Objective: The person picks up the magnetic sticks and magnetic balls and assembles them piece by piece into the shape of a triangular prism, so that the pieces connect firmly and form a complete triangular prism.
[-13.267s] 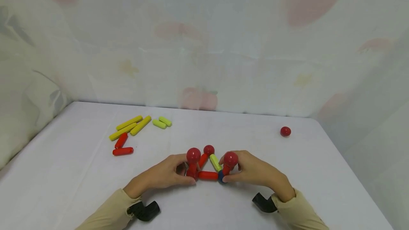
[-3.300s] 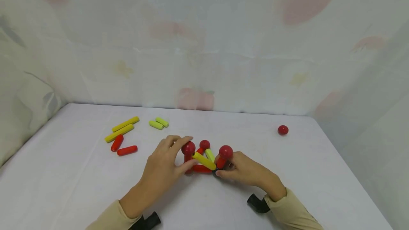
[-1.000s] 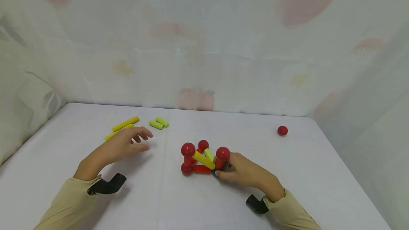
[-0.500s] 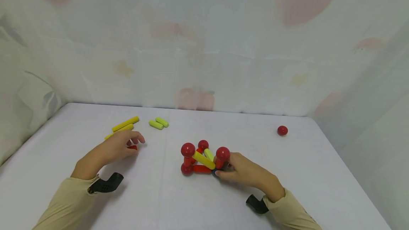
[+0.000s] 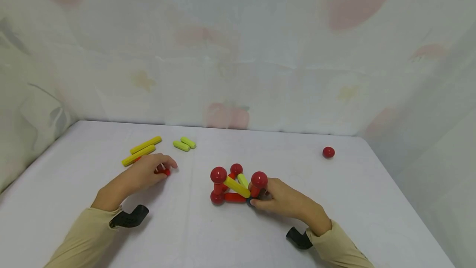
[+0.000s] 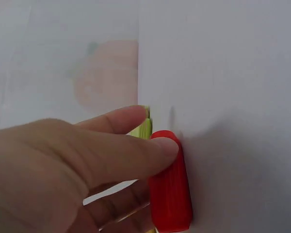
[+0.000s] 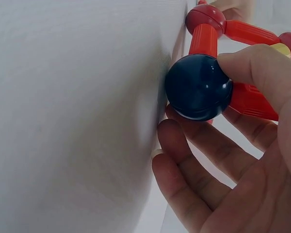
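In the head view my left hand (image 5: 143,175) is at the left, low over the table. Between its thumb and fingers it pinches a short red rod (image 6: 170,204), plain in the left wrist view. My right hand (image 5: 290,202) grips the near right corner of a ball-and-rod frame, around a dark blue ball (image 7: 198,87). Upright rods there carry a red ball (image 5: 218,175) at left and another red ball (image 5: 259,180) at right. A yellow rod (image 5: 238,187) slants from the blue ball's corner up to the left top ball. A red rod (image 5: 235,197) joins the front corners.
Two yellow rods (image 5: 139,155) lie beyond my left hand, with another red rod mostly hidden behind it. Two yellow-green rods (image 5: 181,145) lie further back. A loose red ball (image 5: 329,152) sits at the far right of the white table (image 5: 334,185).
A yellow rod was taken from the pile and set slanting in the frame. My left hand then let go, moved left to the red rods and picked one up. My right hand stays on the frame.
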A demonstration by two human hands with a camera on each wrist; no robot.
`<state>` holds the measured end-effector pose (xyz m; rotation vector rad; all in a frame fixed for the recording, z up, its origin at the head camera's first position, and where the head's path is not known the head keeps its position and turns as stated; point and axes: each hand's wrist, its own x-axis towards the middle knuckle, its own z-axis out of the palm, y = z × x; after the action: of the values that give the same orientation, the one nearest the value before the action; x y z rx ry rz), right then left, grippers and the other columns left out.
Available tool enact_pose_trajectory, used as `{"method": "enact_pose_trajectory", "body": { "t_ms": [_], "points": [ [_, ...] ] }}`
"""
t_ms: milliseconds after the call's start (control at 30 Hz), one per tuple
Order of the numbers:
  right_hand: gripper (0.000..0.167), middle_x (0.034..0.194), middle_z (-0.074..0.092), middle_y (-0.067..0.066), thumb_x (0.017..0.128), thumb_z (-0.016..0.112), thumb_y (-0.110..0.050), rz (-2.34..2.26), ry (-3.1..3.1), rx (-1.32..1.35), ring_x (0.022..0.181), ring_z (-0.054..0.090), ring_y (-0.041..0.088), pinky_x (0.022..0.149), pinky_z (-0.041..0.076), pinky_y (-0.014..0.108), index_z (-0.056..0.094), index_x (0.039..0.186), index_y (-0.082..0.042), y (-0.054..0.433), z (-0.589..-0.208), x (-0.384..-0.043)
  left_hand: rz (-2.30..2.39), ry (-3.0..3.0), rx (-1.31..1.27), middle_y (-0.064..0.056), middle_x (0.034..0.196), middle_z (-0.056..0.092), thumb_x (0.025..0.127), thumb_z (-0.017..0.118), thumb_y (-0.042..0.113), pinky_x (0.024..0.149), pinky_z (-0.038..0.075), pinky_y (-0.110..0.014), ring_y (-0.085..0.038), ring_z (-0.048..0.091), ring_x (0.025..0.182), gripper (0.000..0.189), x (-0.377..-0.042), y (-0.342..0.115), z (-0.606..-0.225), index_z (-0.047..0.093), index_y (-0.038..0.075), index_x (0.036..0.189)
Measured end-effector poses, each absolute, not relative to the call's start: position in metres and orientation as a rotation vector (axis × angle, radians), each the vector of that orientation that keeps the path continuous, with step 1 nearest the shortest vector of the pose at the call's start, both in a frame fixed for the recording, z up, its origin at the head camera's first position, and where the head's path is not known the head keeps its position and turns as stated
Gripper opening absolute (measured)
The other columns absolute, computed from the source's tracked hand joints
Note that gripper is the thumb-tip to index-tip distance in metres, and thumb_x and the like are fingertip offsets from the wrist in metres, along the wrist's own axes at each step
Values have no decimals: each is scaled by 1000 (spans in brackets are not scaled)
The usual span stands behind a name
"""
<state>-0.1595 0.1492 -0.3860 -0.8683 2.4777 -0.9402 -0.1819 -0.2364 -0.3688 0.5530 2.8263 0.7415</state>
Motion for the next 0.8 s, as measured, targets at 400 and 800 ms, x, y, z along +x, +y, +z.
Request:
{"method": "enact_pose_trajectory", "body": {
  "t_ms": [400, 800],
  "points": [
    [17, 88, 63, -7, 91, 71, -25, -934, 2484, -867, 79, 56, 9, 68, 48, 21, 64, 103, -15, 150, -386, -159, 613, 2850, 486, -5, 88, 63, 83, 74, 2, 70, 47, -33, -19, 54, 79, 22, -181, -243, -368, 68, 8, 103],
    [17, 88, 63, -7, 91, 71, -25, -937, 2483, -874, 78, 56, 8, 68, 48, 21, 64, 103, -14, 149, -387, -160, 742, 2935, 563, 1, 93, 67, 85, 75, 7, 70, 48, -26, -15, 56, 83, 25, -182, -229, -368, 70, 14, 109]
  ]
}}
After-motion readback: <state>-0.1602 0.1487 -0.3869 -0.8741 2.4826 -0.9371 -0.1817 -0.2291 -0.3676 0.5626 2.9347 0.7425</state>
